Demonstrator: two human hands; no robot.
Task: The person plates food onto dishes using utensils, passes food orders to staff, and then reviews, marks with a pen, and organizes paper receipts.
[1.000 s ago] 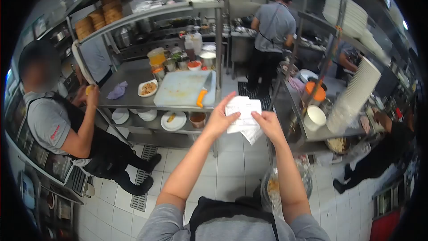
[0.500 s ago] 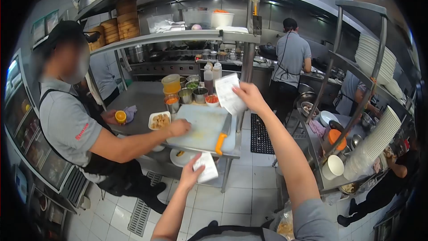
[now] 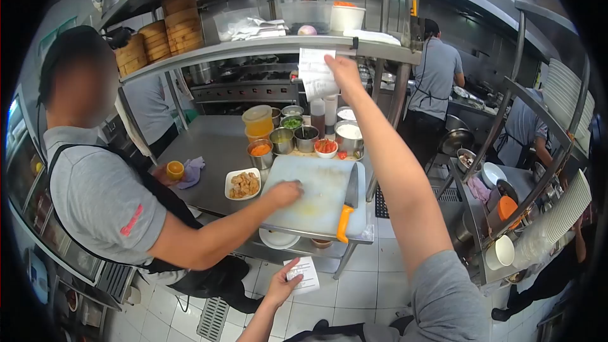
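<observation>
My right hand is raised at the edge of the steel shelf, pinching the top of a printed paper slip that hangs down in front of the sauce bottles. Low down, in front of the worktable, my left hand holds a second, smaller paper slip between thumb and fingers. Between my two hands lies a white cutting board, with an orange-handled knife along its right side. I cannot read the print on either slip.
A co-worker stands at left, one hand over the board and an orange half in the other. A bowl of food pieces and several ingredient pots stand by the board. Stacked plates are at right.
My right hand and its slip have risen to the shelf edge. The view has shifted closer to the table. My left hand still holds its slip, now lower in view.
</observation>
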